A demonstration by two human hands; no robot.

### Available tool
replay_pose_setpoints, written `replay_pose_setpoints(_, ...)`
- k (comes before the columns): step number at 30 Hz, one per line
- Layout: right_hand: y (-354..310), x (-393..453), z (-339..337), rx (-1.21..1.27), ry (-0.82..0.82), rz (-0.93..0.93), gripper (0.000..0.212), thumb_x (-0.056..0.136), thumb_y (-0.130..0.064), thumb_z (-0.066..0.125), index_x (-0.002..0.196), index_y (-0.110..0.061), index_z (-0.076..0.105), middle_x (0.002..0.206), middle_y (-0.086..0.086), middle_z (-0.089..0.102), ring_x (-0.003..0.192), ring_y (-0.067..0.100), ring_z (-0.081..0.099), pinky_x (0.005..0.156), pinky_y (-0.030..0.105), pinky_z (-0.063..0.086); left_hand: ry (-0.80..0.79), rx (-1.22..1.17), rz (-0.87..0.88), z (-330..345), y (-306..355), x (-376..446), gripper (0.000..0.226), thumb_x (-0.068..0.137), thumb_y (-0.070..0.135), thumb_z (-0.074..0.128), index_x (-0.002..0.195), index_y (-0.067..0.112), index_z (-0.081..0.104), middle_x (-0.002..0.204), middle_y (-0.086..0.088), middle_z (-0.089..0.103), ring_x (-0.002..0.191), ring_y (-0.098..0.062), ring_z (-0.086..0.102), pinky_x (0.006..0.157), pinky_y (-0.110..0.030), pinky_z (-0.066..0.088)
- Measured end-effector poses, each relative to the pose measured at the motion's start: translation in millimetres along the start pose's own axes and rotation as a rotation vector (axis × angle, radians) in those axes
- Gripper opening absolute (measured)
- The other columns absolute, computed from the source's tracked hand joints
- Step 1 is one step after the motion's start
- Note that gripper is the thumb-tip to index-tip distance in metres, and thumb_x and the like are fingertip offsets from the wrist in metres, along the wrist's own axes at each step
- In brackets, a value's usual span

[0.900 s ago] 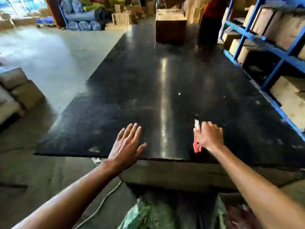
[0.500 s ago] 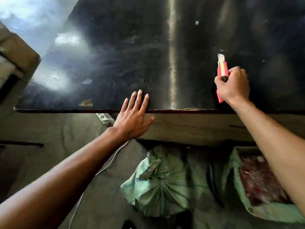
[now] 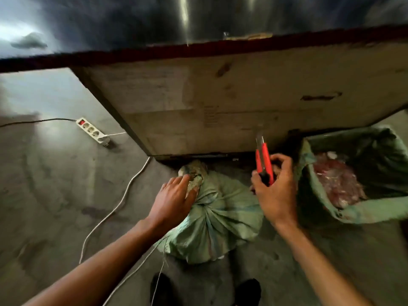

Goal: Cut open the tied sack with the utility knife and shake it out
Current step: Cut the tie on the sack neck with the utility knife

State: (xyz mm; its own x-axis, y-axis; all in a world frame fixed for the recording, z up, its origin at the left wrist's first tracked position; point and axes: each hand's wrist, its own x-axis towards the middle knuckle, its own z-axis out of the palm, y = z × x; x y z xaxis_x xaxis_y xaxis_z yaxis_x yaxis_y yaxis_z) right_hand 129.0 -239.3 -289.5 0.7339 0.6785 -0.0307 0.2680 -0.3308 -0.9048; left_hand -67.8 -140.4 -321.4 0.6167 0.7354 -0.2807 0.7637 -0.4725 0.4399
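At lower centre, the tied green sack (image 3: 217, 219) lies uncut on the floor; its knotted neck is gripped by the left hand (image 3: 174, 200). The red utility knife (image 3: 264, 162) is clasped in the right hand (image 3: 276, 191). Cutting and shaking remain.

Sack (image 3: 218, 219) tie partly hidden under left hand (image 3: 174, 202); open bag (image 3: 353, 215) contents blurred.

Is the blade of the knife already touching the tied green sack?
No. The right hand holds the utility knife upright in the air beside the tied sack, blade pointing away from it.
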Motion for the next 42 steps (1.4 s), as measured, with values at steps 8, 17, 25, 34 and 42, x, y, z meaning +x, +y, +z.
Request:
replay_pose_setpoints(8, 234, -10, 82, -0.311, -0.125, 0.065, 0.009, 0.081, -0.011, 0.063, 0.088, -0.008, 0.057, 0.064, 0.003, 0.053, 0.057, 0.020, 0.049, 0.054, 0.031, 0.033, -0.025, -0.097, -0.158, 204, -57, 86, 0.054, 0.092, 0.053, 0.041, 0.120, 0.007, 0.049, 0.121, -0.022, 0.061, 0.114, -0.040, 0.055, 0.092, -0.042, 0.044)
replay_pose_setpoints(17, 340, 12, 150, -0.281, -0.392, -0.108, 0.022, 0.089, -0.022, 0.055, 0.109, -0.018, 0.047, 0.094, 0.004, 0.060, 0.082, 0.020, 0.060, 0.066, 0.031, 0.047, -0.016, -0.449, -0.433, 268, -106, 153, 0.031, 0.073, 0.033, 0.074, 0.091, 0.009, 0.064, 0.080, -0.005, 0.064, 0.063, -0.015, 0.057, 0.049, -0.022, 0.042)
replay_pose_setpoints(25, 279, 10, 165, 0.028, -0.291, -0.183, 0.014, 0.088, -0.013, 0.058, 0.096, -0.021, 0.049, 0.087, 0.001, 0.060, 0.080, 0.018, 0.058, 0.071, 0.029, 0.047, 0.034, -1.150, -0.104, 219, -125, 98, 0.037, 0.073, -0.006, 0.070, 0.109, 0.000, 0.062, 0.099, -0.021, 0.072, 0.082, -0.032, 0.069, 0.067, -0.041, 0.062)
replay_pose_setpoints(34, 247, 12, 194, 0.221, -0.350, -0.040, 0.013, 0.085, -0.015, 0.061, 0.098, -0.015, 0.058, 0.087, 0.003, 0.063, 0.079, 0.016, 0.058, 0.066, 0.025, 0.047, -0.373, -0.278, -0.004, 160, -131, 42, 0.029, 0.094, 0.004, 0.046, 0.114, 0.020, 0.058, 0.091, -0.005, 0.067, 0.081, -0.019, 0.065, 0.069, -0.040, 0.058)
replay_pose_setpoints(42, 238, 13, 209, 0.179, -0.231, -0.122, 0.019, 0.080, -0.012, 0.067, 0.095, -0.010, 0.055, 0.088, 0.014, 0.063, 0.081, 0.028, 0.059, 0.069, 0.034, 0.050, -0.376, 0.548, -0.114, 119, -145, 21, 0.044, 0.079, 0.059, 0.060, 0.093, 0.018, 0.069, 0.082, 0.005, 0.066, 0.083, -0.016, 0.064, 0.079, -0.033, 0.050)
